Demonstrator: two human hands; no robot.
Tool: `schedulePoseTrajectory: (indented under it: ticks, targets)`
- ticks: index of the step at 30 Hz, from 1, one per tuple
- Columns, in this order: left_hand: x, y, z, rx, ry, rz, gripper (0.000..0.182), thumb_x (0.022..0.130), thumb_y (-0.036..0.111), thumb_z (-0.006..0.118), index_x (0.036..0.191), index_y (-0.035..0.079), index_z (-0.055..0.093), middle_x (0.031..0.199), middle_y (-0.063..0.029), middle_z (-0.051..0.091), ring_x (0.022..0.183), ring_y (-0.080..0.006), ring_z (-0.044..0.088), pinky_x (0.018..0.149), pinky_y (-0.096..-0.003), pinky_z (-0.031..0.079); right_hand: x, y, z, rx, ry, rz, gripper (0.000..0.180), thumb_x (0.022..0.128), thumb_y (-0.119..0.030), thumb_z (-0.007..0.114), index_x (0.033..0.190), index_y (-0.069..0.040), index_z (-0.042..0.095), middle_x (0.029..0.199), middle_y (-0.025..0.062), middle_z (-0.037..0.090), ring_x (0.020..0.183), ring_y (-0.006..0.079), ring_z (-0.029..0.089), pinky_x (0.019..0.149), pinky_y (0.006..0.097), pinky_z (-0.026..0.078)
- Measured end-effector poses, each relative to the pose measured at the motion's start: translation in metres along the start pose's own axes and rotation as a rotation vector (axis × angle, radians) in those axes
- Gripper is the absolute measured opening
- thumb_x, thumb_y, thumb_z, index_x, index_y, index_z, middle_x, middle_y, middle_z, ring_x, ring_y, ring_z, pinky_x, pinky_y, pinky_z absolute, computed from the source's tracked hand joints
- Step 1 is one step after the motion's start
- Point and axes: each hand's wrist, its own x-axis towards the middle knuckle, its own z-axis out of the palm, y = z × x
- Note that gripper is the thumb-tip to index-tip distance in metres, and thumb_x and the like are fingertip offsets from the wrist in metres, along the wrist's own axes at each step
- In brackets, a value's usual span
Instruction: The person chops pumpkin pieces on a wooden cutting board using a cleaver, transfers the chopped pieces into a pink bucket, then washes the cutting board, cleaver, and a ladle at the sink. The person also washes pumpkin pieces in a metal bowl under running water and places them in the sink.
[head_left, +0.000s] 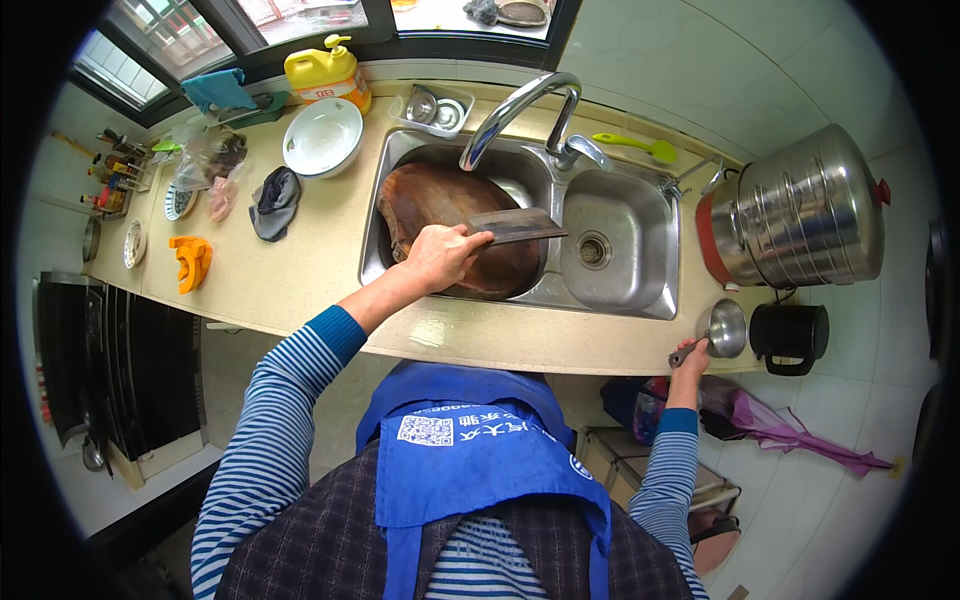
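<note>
My left hand (441, 259) grips a cleaver (519, 225) by its handle end, the blade pointing right. Beneath the blade, a thick round wooden chopping board (442, 196) lies in the left basin of a steel double sink (556, 274). Whether the blade touches the board I cannot tell. Far to the right, my right hand (693, 357) holds the dark handle of a metal ladle (726, 328) at the counter's front edge. The chrome faucet (517, 109) arches over the left basin, and no water is seen running from it.
A steel multi-tier steamer (799, 214) and a black mug-shaped pitcher (789, 334) stand at right. Left of the sink are a white bowl (324, 139), a grey cloth (276, 204), orange pumpkin pieces (192, 264) and a yellow pump bottle (326, 79). A green brush (652, 150) lies behind the sink.
</note>
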Motion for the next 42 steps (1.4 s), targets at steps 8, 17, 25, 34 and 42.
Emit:
schedulePoseTrajectory:
  ticks: [8, 17, 25, 34, 42]
  targets:
    - [-0.011, 0.004, 0.003, -0.224, 0.079, -0.224, 0.056, 0.076, 0.017, 0.072, 0.128, 0.014, 0.048, 0.068, -0.0163, 0.062, 0.065, -0.0352, 0.062, 0.059, -0.0438, 0.049, 0.004, -0.031, 0.005, -0.140, 0.062, 0.134, 0.052, 0.096, -0.050, 0.046, 0.118, -0.002, 0.047, 0.099, 0.0132, 0.063, 0.087, 0.0292, 0.066, 0.070, 0.0435, 0.054]
    - [-0.014, 0.027, 0.000, -0.446, 0.158, -0.467, 0.058, 0.080, 0.018, 0.070, 0.130, 0.010, 0.042, 0.056, -0.0192, 0.055, 0.058, -0.0400, 0.058, 0.056, -0.0472, 0.044, -0.088, -0.057, 0.044, -0.568, 0.201, -0.758, 0.037, 0.099, -0.035, 0.045, 0.109, -0.001, 0.057, 0.095, 0.0136, 0.065, 0.088, 0.0217, 0.064, 0.076, 0.0305, 0.050]
    - [-0.015, 0.067, 0.010, -0.419, 0.133, -0.357, 0.068, 0.078, 0.014, 0.068, 0.136, 0.005, 0.032, 0.076, -0.0198, 0.065, 0.071, -0.0393, 0.064, 0.063, -0.0473, 0.052, -0.261, -0.004, 0.224, -0.412, -1.068, 0.199, 0.074, 0.095, -0.063, 0.033, 0.119, 0.004, 0.052, 0.096, 0.0179, 0.068, 0.078, 0.0230, 0.068, 0.069, 0.0295, 0.054]
    - [-0.054, 0.070, -0.004, -0.639, 0.198, -0.103, 0.071, 0.080, 0.036, 0.071, 0.134, 0.004, 0.040, 0.109, -0.0193, 0.061, 0.098, -0.0350, 0.062, 0.084, -0.0398, 0.051, -0.295, 0.002, 0.272, -0.128, -0.897, 0.369, 0.015, 0.087, -0.009, 0.054, 0.082, 0.005, 0.058, 0.086, 0.0174, 0.066, 0.071, 0.0262, 0.067, 0.061, 0.0360, 0.056]
    - [-0.074, -0.029, 0.040, -0.427, 0.540, -1.014, 0.095, 0.071, 0.042, 0.078, 0.137, -0.003, 0.027, 0.122, -0.0245, 0.044, 0.112, -0.0402, 0.046, 0.098, -0.0442, 0.039, -0.281, -0.001, 0.250, -0.407, -0.802, 0.201, 0.016, 0.088, -0.012, 0.059, 0.076, -0.003, 0.052, 0.062, 0.0082, 0.057, 0.048, 0.0155, 0.054, 0.041, 0.0311, 0.048]
